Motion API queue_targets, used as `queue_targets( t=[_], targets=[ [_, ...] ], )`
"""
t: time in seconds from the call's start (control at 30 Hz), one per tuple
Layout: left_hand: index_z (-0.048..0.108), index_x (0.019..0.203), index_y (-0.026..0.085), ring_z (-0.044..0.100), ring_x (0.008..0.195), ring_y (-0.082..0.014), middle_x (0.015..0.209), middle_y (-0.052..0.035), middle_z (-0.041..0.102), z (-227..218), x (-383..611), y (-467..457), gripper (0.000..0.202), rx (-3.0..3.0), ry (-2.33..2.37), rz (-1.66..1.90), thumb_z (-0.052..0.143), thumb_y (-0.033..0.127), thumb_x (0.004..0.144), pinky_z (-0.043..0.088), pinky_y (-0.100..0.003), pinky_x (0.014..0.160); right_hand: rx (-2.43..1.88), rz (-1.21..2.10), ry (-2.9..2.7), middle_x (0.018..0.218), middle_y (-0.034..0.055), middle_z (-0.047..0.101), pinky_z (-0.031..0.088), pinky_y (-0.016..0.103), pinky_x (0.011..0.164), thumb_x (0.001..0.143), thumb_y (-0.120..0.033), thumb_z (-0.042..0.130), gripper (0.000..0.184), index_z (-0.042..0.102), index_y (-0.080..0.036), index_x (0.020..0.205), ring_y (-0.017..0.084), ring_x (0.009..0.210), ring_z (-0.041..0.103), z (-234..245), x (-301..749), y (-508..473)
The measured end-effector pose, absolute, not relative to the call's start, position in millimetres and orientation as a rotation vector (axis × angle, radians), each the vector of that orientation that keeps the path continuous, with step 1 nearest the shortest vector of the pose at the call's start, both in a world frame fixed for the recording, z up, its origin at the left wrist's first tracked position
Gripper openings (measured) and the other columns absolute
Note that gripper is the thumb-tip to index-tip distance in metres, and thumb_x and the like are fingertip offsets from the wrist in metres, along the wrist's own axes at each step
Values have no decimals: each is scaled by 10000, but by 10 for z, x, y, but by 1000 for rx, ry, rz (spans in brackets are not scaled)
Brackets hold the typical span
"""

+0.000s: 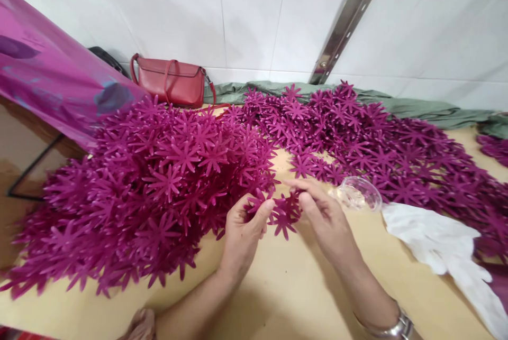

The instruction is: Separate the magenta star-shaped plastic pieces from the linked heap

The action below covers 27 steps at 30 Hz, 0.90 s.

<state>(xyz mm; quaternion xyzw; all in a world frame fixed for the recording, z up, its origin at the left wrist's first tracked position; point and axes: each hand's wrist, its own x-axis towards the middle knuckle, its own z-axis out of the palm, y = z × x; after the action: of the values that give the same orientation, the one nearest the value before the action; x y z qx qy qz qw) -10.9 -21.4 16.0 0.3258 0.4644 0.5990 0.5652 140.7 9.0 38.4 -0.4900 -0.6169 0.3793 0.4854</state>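
Observation:
Between my two hands is a purple flower-shaped cutout (pixel 286 219) with several narrow petals; part of another purple piece shows under my left thumb. My left hand (pixel 241 231) pinches the purple petals between thumb and fingers. Opposite it, my right hand (pixel 328 226) has its thumb and fingers closed at the cutout's right edge, with the index finger reaching out to the left. A big heap of the same purple flower cutouts (pixel 164 184) lies close by my left hand. Another spread of purple flowers (pixel 381 157) lies beyond my right hand.
A clear round plastic tub (pixel 371 192) with small pale pieces stands right of my right hand. White gloves (pixel 431 231) lie at the right on the tan table (pixel 278 287). A red handbag (pixel 170 82), green cloth (pixel 420 107) and metal bracket (pixel 345 28) are by the tiled wall.

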Motion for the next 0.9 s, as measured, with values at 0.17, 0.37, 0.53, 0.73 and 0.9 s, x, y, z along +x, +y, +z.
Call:
queue_targets(
  t=[0.17,0.37,0.53,0.73,0.9],
  targets=[
    [539,699,186,371,506,-72,554,66,456,175,-97,-248,469,860,1083,1353,714,576,891,322,-205,497,-1094,1329,-1438,872,26,632,476,291,507,912,-499,703,279,714,-235,821,148,602,581,342,1363,70],
    [674,1014,210,519,671,-113,760,6,584,209,-135,-313,332,924,1136,1576,555,520,1017,458,-221,644,-1260,1019,-1380,703,-12,551,410,284,617,962,-463,641,324,633,-210,759,148,656,479,312,1407,109],
    [693,1151,237,686,886,-142,1081,-56,713,263,-125,-321,225,1069,1222,1836,572,387,1035,568,-258,836,-1270,851,-1465,721,-12,568,427,301,667,995,-419,604,312,638,-215,761,157,679,513,323,1405,92],
    [639,1240,237,682,1244,-230,1291,-99,724,232,-141,-272,234,1210,1188,1846,625,240,1006,532,-401,1100,-1253,655,-1617,1016,57,701,501,366,890,993,-418,631,216,745,-239,1030,223,978,647,280,1412,116],
    [586,1339,246,409,1517,-276,1585,-131,469,225,-194,-283,374,1577,1415,1862,613,162,976,351,-491,1251,-1292,599,-1587,1223,94,678,458,456,1073,1044,-460,502,352,693,-256,1258,257,1193,602,316,1460,105]
  ],
)
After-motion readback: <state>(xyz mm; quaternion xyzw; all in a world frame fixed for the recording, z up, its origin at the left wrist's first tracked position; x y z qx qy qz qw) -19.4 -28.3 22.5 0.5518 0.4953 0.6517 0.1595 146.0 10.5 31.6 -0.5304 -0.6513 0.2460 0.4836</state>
